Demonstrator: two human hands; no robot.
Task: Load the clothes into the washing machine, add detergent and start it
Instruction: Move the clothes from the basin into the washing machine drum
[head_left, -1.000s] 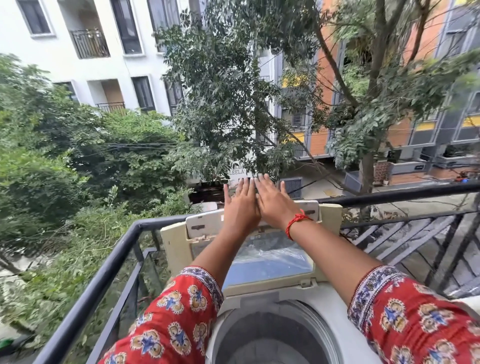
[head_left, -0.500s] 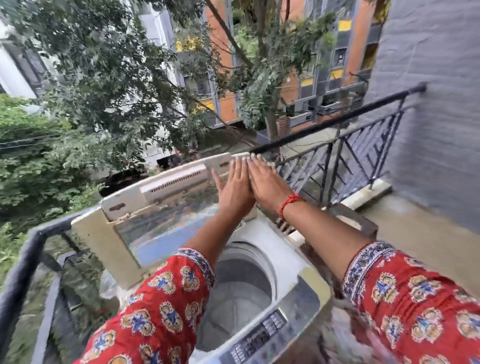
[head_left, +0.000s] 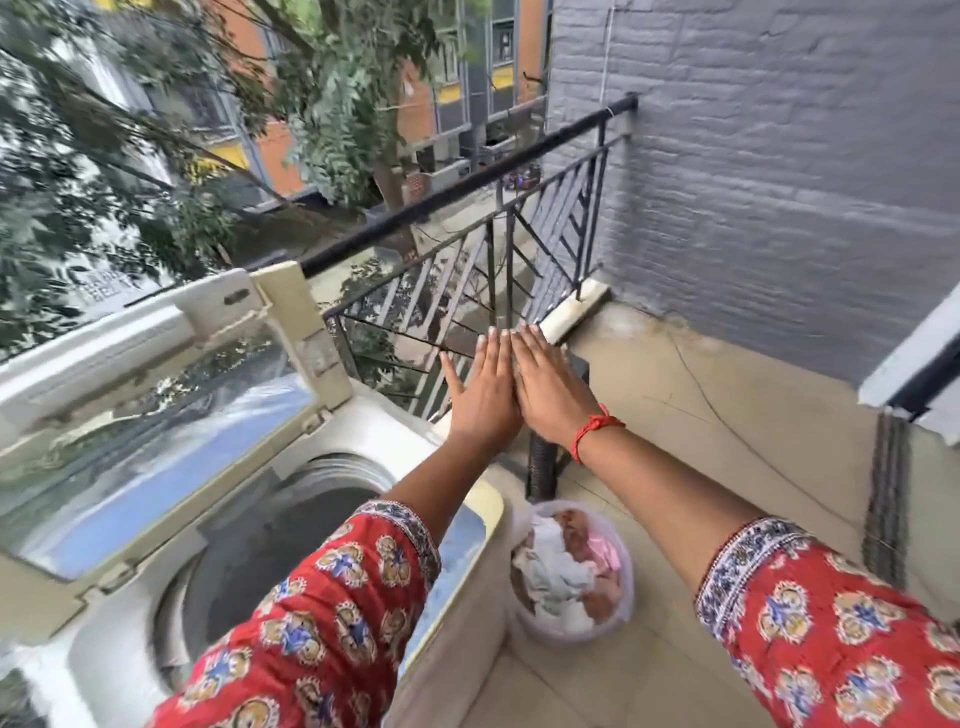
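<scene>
Left hand (head_left: 483, 395) and right hand (head_left: 553, 392) are held flat, empty, beside the open washing machine (head_left: 260, 530), above a clothes-filled basket (head_left: 571, 571).

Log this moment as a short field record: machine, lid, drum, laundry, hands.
machine: top-load washing machine on a balcony, beside the railing
lid: lid raised, tilted back
drum: drum open; no clothes visible in the part shown
laundry: clothes heaped in a tub on the floor, right of the machine
left hand: left hand flat, fingers straight, holds nothing
right hand: right hand flat, alongside the left, holds nothing
</scene>
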